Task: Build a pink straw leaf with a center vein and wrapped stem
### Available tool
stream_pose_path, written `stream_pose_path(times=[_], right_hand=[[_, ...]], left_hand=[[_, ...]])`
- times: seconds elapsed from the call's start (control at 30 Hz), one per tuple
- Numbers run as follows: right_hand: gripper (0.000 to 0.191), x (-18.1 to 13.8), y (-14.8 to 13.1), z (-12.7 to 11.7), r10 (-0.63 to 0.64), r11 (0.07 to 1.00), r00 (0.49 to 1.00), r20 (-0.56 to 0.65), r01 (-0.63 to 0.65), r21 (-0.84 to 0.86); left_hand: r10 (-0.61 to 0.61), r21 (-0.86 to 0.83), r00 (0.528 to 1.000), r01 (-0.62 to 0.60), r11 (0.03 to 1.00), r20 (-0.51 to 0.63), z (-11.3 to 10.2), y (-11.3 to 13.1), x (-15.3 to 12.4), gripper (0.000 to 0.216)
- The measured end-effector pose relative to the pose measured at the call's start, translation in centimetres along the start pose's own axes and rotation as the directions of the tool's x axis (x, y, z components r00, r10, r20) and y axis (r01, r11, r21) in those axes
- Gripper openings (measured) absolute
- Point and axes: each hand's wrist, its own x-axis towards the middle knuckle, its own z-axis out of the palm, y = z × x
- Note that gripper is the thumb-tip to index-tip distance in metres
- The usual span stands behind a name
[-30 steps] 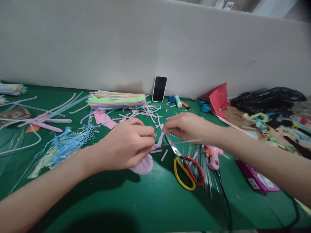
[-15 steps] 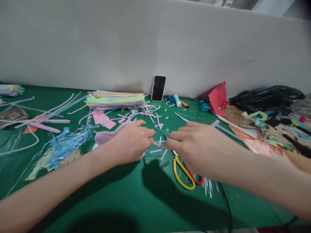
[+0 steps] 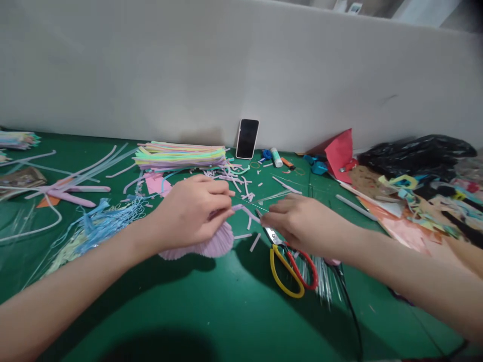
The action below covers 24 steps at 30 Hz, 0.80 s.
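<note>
My left hand is closed round a lilac ribbed piece made of straws, which shows below the hand just above the green table. A thin lilac strip runs from my left fingertips to my right hand, whose fingers pinch its other end. Right under my right hand lie scissors with one yellow and one red handle.
A stack of pastel straws and a black phone leaning on the wall stand behind. Cut straw bits litter the green table. Blue tassels lie left; paper scraps and a black bag lie right.
My left hand turned the lilac piece so its ribbed edge now hangs below the hand. My right hand drew back to the right and now pinches the thin strip.
</note>
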Motion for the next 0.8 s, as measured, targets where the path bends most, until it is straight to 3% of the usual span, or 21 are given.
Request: stream_pose_path(times=[0.1, 0.23, 0.43, 0.53, 0.63, 0.8], right_hand=[[0.02, -0.6, -2.2, -0.4, -0.019, 0.998, 0.999, 0.03, 0.021, -0.06], [0.013, -0.2, -3.6, -2.5, -0.073, 0.99, 0.997, 0.014, 0.074, -0.117], [0.02, 2.2, -0.7, -5.0, -0.05, 0.981, 0.999, -0.007, 0.048, -0.188], [0.023, 3.1, 1.5, -4.4, -0.048, 0.989, 0.999, -0.014, 0.046, -0.144], [0.027, 3.0, 2.9, -2.8, -0.028, 1.0, 1.0, -0.004, 0.028, -0.005], [0.023, 1.1, 1.7, -0.1, -0.002, 0.996, 1.0, 0.026, 0.0, 0.087]], left_hand=[[0.034, 0.123, 0.997, -0.042, 0.991, 0.064, 1.0, -0.6, 0.0, 0.024], [0.103, 0.246, 0.963, -0.166, 0.955, 0.249, 2.2, -0.1, 0.0, 0.014], [0.21, 0.197, 0.923, -0.282, 0.939, 0.323, 2.6, 1.6, 0.3, 0.009], [0.235, 0.092, 0.921, -0.275, 0.957, 0.31, 1.6, 2.1, 0.2, 0.01], [0.226, 0.002, 0.949, -0.232, 0.973, 0.219, 0.5, 2.1, -0.2, 0.015], [0.031, -0.088, 0.997, -0.024, 0.996, 0.074, -0.6, 0.9, -0.9, 0.024]])
